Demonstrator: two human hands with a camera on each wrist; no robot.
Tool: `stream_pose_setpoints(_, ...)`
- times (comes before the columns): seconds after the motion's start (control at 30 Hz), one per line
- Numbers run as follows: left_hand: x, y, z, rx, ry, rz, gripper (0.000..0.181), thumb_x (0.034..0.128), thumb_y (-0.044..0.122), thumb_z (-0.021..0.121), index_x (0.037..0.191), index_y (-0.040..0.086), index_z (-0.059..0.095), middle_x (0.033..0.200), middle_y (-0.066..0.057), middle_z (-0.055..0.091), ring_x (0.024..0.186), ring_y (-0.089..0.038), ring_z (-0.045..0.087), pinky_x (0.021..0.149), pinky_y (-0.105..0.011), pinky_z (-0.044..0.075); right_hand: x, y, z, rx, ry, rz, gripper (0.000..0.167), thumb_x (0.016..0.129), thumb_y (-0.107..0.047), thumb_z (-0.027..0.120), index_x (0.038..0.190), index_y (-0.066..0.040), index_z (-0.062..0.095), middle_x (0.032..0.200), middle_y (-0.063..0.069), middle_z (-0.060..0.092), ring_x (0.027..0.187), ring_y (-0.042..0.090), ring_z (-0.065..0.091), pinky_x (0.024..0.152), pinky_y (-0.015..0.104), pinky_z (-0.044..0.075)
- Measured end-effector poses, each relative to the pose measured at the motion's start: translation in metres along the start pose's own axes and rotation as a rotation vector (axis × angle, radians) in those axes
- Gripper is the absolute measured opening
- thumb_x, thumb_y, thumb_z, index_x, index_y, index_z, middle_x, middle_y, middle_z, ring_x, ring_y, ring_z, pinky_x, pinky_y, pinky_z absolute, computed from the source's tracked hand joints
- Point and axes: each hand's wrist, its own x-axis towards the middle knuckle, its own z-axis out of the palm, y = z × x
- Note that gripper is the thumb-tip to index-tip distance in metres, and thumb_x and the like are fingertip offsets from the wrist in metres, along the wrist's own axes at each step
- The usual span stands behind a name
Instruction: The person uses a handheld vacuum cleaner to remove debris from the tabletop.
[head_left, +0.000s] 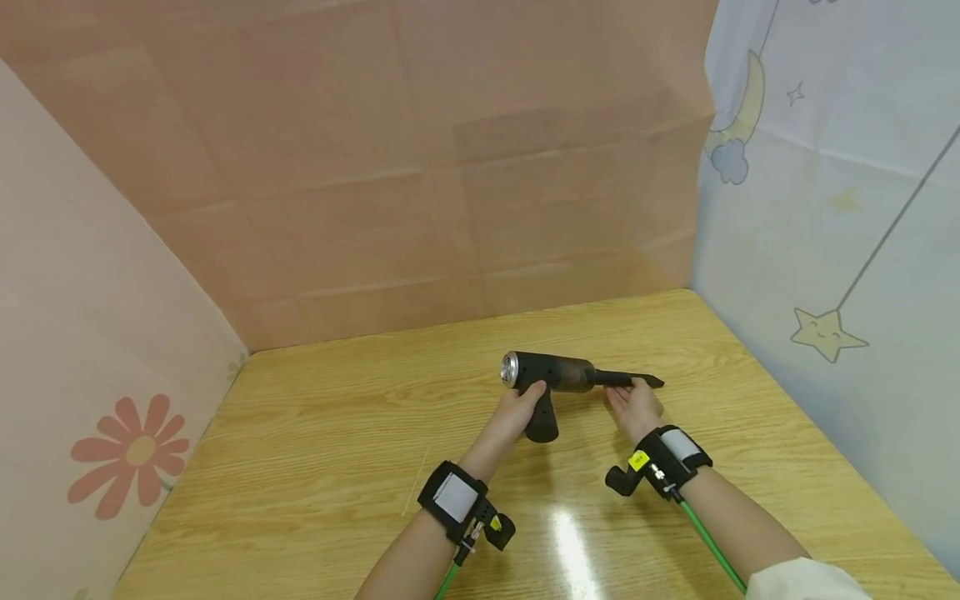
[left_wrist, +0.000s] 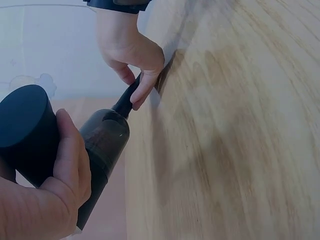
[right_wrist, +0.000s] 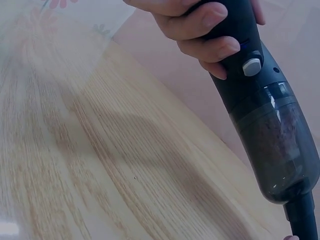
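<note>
A black handheld vacuum cleaner (head_left: 540,368) is held above the table, its silver end to the left and its narrow nozzle (head_left: 624,379) pointing right. My left hand (head_left: 519,408) grips the handle (head_left: 542,421), which angles downward. In the left wrist view my right hand (left_wrist: 132,52) pinches the nozzle between thumb and fingers, ahead of the smoky clear dust cup (left_wrist: 106,132). Curled fingers of the left hand (right_wrist: 200,32) show around the black body in the right wrist view, close to a silver button (right_wrist: 251,67). Only a fingertip of the right hand appears there.
Beneath the vacuum lies a wood-grain table (head_left: 337,433). A thin pale stick or line (head_left: 415,482) shows left of the left forearm. A tan backdrop (head_left: 337,183) stands behind, with printed pale walls (head_left: 862,250) at either side. Green cables (head_left: 708,537) run from both wrist straps.
</note>
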Motion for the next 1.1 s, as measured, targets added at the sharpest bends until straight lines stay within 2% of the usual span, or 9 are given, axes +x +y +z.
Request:
stream_pose_setpoints(0.17, -0.005, 0.008, -0.009, 0.044, 0.044, -0.028, 0.057, 0.0987, 0.041, 0.045, 0.136, -0.003, 0.042, 0.13, -0.019, 0.054, 0.113, -0.028, 0.058, 0.098, -0.043, 0.047, -0.002, 0.006, 0.006, -0.035, -0.057, 0.003, 0.047, 0.104, -0.027, 0.025, 0.147, -0.008, 0.025, 0.093, 0.0, 0.054, 0.084, 0.003, 0.06, 0.094, 0.013, 0.046)
stream_pose_setpoints(0.4, -0.013, 0.016, -0.027, 0.091, 0.034, -0.001, 0.055, 0.0994, 0.039, 0.043, 0.135, -0.003, 0.043, 0.123, -0.02, 0.055, 0.1, -0.022, 0.058, 0.087, -0.037, 0.05, -0.007, 0.016, 0.014, -0.038, -0.168, 0.042, 0.05, 0.104, -0.026, 0.022, 0.15, -0.007, 0.016, 0.11, 0.003, 0.048, 0.108, 0.007, 0.053, 0.102, 0.014, 0.041)
stream_pose_setpoints(0.53, -0.016, 0.015, -0.036, 0.098, 0.029, 0.005, 0.055, 0.0997, 0.038, 0.043, 0.138, -0.002, 0.04, 0.123, -0.019, 0.054, 0.1, -0.021, 0.056, 0.085, -0.036, 0.05, -0.011, 0.021, 0.018, -0.044, -0.2, 0.052, 0.051, 0.104, -0.024, 0.021, 0.151, -0.005, 0.012, 0.113, 0.004, 0.044, 0.111, 0.009, 0.05, 0.103, 0.013, 0.039)
stream_pose_setpoints(0.7, -0.019, 0.011, -0.047, 0.082, 0.029, -0.013, 0.055, 0.0997, 0.038, 0.042, 0.137, -0.002, 0.039, 0.12, -0.017, 0.053, 0.099, -0.02, 0.054, 0.084, -0.035, 0.05, -0.017, 0.027, 0.021, -0.097, -0.231, 0.048, 0.051, 0.104, -0.023, 0.021, 0.15, -0.003, 0.013, 0.114, 0.004, 0.044, 0.114, 0.009, 0.048, 0.106, 0.014, 0.037)
stream_pose_setpoints(0.83, -0.021, 0.004, -0.054, 0.068, 0.023, -0.02, 0.056, 0.1, 0.037, 0.042, 0.14, -0.001, 0.037, 0.126, -0.019, 0.052, 0.102, -0.021, 0.055, 0.086, -0.036, 0.049, -0.016, 0.031, 0.023, -0.117, -0.238, 0.043, 0.051, 0.104, -0.022, 0.022, 0.15, -0.002, 0.013, 0.117, 0.005, 0.044, 0.117, 0.011, 0.048, 0.107, 0.015, 0.036)
stream_pose_setpoints(0.97, -0.022, -0.007, -0.062, 0.065, 0.031, -0.025, 0.054, 0.1002, 0.037, 0.041, 0.14, 0.0, 0.039, 0.126, -0.023, 0.054, 0.104, -0.028, 0.061, 0.084, -0.035, 0.051, -0.015, 0.036, 0.025, -0.114, -0.25, 0.056, 0.052, 0.104, -0.021, 0.023, 0.151, -0.001, 0.011, 0.116, 0.006, 0.043, 0.118, 0.013, 0.046, 0.108, 0.016, 0.035)
stream_pose_setpoints(1.1, -0.023, -0.021, -0.071, 0.049, 0.032, -0.02, 0.054, 0.1003, 0.037, 0.042, 0.134, -0.005, 0.043, 0.124, -0.027, 0.056, 0.105, -0.033, 0.065, 0.083, -0.034, 0.054, -0.013, 0.042, 0.026, -0.118, -0.261, 0.068, 0.053, 0.104, -0.021, 0.022, 0.152, -0.002, 0.008, 0.116, 0.007, 0.041, 0.123, 0.014, 0.044, 0.107, 0.015, 0.035)
